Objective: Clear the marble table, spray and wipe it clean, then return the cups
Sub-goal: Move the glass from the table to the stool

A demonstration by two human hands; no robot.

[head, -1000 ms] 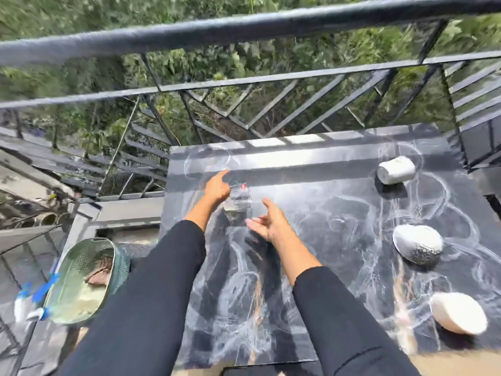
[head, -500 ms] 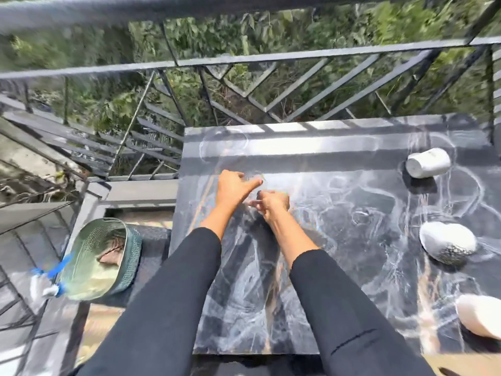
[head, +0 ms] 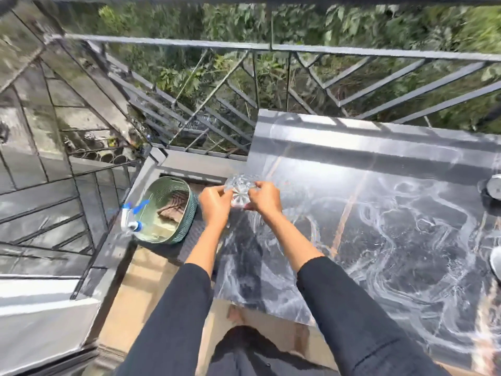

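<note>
A clear cut-glass cup point(head: 242, 191) is held between my left hand point(head: 215, 205) and my right hand point(head: 264, 198), above the left edge of the black marble table point(head: 379, 226). The glass is tilted so its patterned base faces me. Both hands grip its sides. A green woven basket point(head: 187, 221) stands on the floor to the left of the table, with a brown cloth point(head: 172, 208) inside it. A spray bottle with a blue trigger point(head: 131, 217) leans at the basket's left rim.
Two pale cups show cut off at the right edge, one on its side point(head: 493, 189) and one lower point(head: 496, 260). A metal balcony railing point(head: 271, 47) runs behind the table and along the left. Tan floor tiles point(head: 141, 289) lie below.
The glass went from my left hand into both hands and came off the table top toward its left edge. The view swung left, bringing the basket closer and pushing the white cups out.
</note>
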